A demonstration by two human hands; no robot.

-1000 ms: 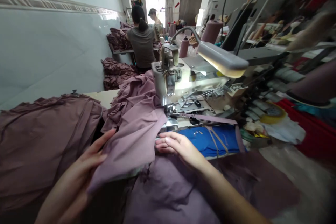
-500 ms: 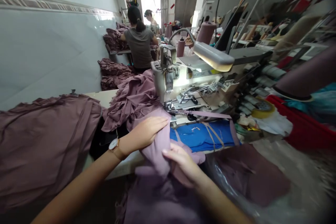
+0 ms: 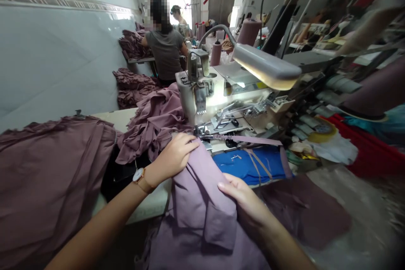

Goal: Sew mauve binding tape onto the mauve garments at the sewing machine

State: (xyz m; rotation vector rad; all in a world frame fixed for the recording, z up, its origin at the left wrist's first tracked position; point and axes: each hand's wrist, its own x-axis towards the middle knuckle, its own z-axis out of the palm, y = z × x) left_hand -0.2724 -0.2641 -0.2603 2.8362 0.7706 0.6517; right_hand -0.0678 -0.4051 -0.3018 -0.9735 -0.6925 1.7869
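Note:
My left hand (image 3: 174, 155), with a watch on the wrist, is closed on the top edge of a mauve fabric piece (image 3: 202, 194) just in front of the sewing machine (image 3: 202, 97). My right hand (image 3: 243, 200) grips the same piece lower down, thumb over a fold. The fabric hangs from the table edge into my lap. A mauve binding strip (image 3: 249, 139) runs from the presser foot to the right over a blue cloth (image 3: 249, 166).
A big heap of mauve garments (image 3: 47, 177) lies at the left, more sewn fabric (image 3: 155, 122) behind the machine. The lamp (image 3: 265, 67) juts over the machine. Thread cones and clutter fill the right. Two people sit at work further back.
My left hand came from the left over to the machine and took hold of the fabric's top edge. My right hand slid back toward me, and the piece now lies spread wider between both hands.

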